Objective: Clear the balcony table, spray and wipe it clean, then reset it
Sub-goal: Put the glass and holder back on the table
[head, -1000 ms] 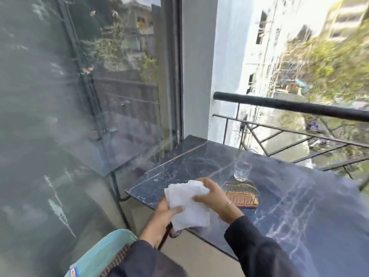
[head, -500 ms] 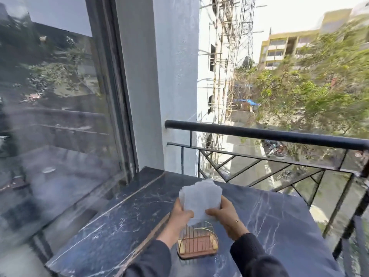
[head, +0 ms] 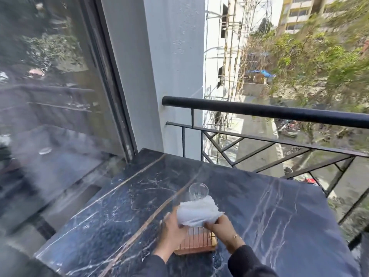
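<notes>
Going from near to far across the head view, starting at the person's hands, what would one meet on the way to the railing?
Wire napkin holder → white napkins, held over it by the left hand and right hand → drinking glass → bare marble table → black railing.

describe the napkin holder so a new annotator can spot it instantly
Start at the dark marble table, near edge. The napkin holder sits under both hands, which hold white napkins. Unlike the clear glass behind it, it has gold wires on a wooden base.
</notes>
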`<move>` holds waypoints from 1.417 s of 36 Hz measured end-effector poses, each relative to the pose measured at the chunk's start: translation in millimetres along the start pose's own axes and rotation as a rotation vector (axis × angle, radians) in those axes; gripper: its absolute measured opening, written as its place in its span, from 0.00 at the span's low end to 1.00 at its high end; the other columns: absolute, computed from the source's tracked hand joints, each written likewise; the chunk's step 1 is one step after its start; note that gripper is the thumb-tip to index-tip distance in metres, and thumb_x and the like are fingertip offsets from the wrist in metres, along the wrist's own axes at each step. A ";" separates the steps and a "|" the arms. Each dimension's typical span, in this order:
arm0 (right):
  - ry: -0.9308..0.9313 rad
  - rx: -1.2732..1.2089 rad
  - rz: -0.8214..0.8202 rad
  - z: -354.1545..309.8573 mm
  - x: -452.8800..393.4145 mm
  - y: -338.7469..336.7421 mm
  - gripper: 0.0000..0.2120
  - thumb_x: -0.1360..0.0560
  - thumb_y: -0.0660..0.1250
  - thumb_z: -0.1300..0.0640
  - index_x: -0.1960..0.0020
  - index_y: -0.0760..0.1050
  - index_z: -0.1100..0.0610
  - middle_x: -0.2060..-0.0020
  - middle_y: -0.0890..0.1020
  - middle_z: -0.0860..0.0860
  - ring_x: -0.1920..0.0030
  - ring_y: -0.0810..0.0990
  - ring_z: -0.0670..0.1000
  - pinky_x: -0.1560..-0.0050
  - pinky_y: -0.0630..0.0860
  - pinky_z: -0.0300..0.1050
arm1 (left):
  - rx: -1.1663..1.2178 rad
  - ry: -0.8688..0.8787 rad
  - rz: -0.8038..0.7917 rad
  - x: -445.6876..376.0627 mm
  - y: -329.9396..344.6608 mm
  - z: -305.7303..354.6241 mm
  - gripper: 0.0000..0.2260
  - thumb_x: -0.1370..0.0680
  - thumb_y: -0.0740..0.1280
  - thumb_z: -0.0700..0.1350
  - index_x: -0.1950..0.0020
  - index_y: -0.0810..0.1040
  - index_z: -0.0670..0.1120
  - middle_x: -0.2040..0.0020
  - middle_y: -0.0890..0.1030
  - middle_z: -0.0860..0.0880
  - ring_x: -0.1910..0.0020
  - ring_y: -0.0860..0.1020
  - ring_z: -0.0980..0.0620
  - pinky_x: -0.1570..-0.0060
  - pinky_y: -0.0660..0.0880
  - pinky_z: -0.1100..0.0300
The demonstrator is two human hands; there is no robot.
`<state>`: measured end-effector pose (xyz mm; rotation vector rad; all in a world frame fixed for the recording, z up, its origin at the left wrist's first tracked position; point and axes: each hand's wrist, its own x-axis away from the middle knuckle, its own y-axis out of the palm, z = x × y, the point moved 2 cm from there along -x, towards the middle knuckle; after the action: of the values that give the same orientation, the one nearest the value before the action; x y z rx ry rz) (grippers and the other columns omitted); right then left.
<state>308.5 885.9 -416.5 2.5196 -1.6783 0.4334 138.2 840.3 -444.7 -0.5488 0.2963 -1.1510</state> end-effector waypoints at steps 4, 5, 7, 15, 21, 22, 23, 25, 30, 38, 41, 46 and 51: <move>0.013 0.046 -0.052 4.8 -2.7 -7.0 0.04 0.33 0.71 0.60 0.58 0.80 0.56 0.63 0.84 0.46 0.59 0.81 0.44 0.57 0.75 0.33 | -0.155 0.009 0.033 20.8 -15.6 30.4 0.22 0.31 0.68 0.50 0.38 0.71 0.49 0.50 0.74 0.49 0.46 0.73 0.47 0.45 0.72 0.53; 0.010 0.082 -0.056 5.1 -2.5 -9.2 0.05 0.35 0.72 0.57 0.59 0.80 0.55 0.62 0.83 0.48 0.58 0.80 0.47 0.54 0.74 0.36 | -0.170 0.020 0.039 22.1 -16.0 30.5 0.21 0.29 0.70 0.49 0.37 0.69 0.48 0.49 0.73 0.50 0.44 0.71 0.47 0.44 0.70 0.53; -0.004 0.148 -0.045 7.7 -4.2 -15.2 0.04 0.33 0.72 0.56 0.63 0.77 0.53 0.65 0.79 0.48 0.61 0.76 0.48 0.56 0.71 0.37 | -0.158 0.026 0.039 20.3 -15.6 26.6 0.26 0.27 0.71 0.50 0.33 0.66 0.48 0.43 0.72 0.51 0.40 0.69 0.48 0.42 0.67 0.54; -0.101 0.266 -0.004 0.9 -6.5 -21.8 0.19 0.32 0.74 0.55 0.44 0.73 0.53 0.53 0.76 0.48 0.52 0.74 0.47 0.51 0.71 0.34 | -0.055 -0.030 -0.148 15.4 -8.4 17.7 0.38 0.28 0.65 0.64 0.24 0.54 0.53 0.25 0.61 0.47 0.27 0.60 0.47 0.29 0.58 0.47; -0.077 0.532 -0.124 -2.2 -14.3 -13.9 0.37 0.34 0.76 0.58 0.30 0.64 0.58 0.38 0.73 0.49 0.41 0.70 0.45 0.43 0.67 0.32 | 0.309 -0.075 -0.051 0.6 -13.8 35.5 0.44 0.34 0.54 0.77 0.28 0.60 0.50 0.40 0.74 0.48 0.37 0.69 0.50 0.42 0.60 0.61; -0.073 0.550 -0.108 -3.4 -15.3 -14.9 0.36 0.34 0.76 0.58 0.29 0.64 0.58 0.36 0.73 0.51 0.40 0.71 0.46 0.41 0.68 0.33 | 0.360 -0.111 -0.015 -7.2 -15.1 38.4 0.35 0.27 0.55 0.70 0.29 0.63 0.48 0.41 0.76 0.44 0.39 0.71 0.48 0.46 0.62 0.60; -0.079 0.566 -0.095 -5.2 -15.4 -15.8 0.37 0.33 0.76 0.58 0.29 0.64 0.59 0.35 0.73 0.52 0.38 0.72 0.48 0.38 0.69 0.35 | 0.345 -0.131 0.008 -15.7 -17.2 40.7 0.27 0.23 0.56 0.62 0.31 0.66 0.47 0.41 0.77 0.42 0.41 0.73 0.48 0.50 0.64 0.59; -0.073 0.569 -0.080 -4.7 -17.3 -20.9 0.36 0.34 0.76 0.58 0.30 0.66 0.60 0.36 0.75 0.52 0.38 0.73 0.48 0.37 0.70 0.37 | 0.182 -0.113 0.011 -34.4 -20.4 42.0 0.16 0.20 0.59 0.47 0.34 0.71 0.44 0.41 0.78 0.41 0.44 0.73 0.48 0.52 0.65 0.60; -0.029 0.519 0.012 -2.1 -17.4 -54.9 0.27 0.37 0.78 0.58 0.40 0.77 0.57 0.52 0.77 0.44 0.55 0.72 0.42 0.57 0.69 0.27 | -0.248 0.087 -0.214 -75.7 -17.9 52.6 0.30 0.26 0.68 0.37 0.26 0.63 0.45 0.30 0.68 0.44 0.31 0.65 0.47 0.34 0.63 0.58; 0.077 0.386 0.224 3.5 -27.3 -127.7 0.32 0.43 0.79 0.57 0.41 0.77 0.60 0.49 0.83 0.54 0.49 0.80 0.52 0.44 0.77 0.47 | -0.541 0.363 -0.547 -122.5 19.4 82.0 0.48 0.33 0.77 0.47 0.22 0.49 0.47 0.22 0.53 0.48 0.23 0.52 0.50 0.27 0.50 0.58; 0.097 0.331 0.298 2.4 -37.5 -143.6 0.31 0.43 0.80 0.59 0.41 0.77 0.61 0.52 0.83 0.54 0.53 0.81 0.51 0.48 0.79 0.45 | -0.643 0.462 -0.607 -134.8 29.7 87.2 0.42 0.32 0.77 0.47 0.23 0.57 0.47 0.24 0.60 0.48 0.24 0.56 0.51 0.29 0.52 0.63; 0.072 0.258 0.348 -9.7 -63.6 -150.0 0.24 0.38 0.77 0.68 0.43 0.78 0.62 0.50 0.83 0.58 0.53 0.80 0.54 0.45 0.79 0.56 | -0.669 0.512 -0.644 -154.8 32.1 91.1 0.34 0.31 0.75 0.44 0.28 0.65 0.46 0.31 0.69 0.48 0.33 0.69 0.49 0.36 0.62 0.63; 0.068 0.229 0.370 -20.7 -100.2 -146.1 0.22 0.37 0.76 0.67 0.44 0.79 0.58 0.50 0.84 0.57 0.49 0.82 0.58 0.43 0.78 0.54 | -0.644 0.460 -0.562 -185.0 20.0 82.0 0.34 0.34 0.76 0.46 0.31 0.64 0.45 0.37 0.72 0.45 0.38 0.72 0.46 0.39 0.69 0.56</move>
<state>402.3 1037.5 -411.9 2.2962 -2.1856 0.7701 122.2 1037.5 -397.6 -0.9654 0.9750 -1.7363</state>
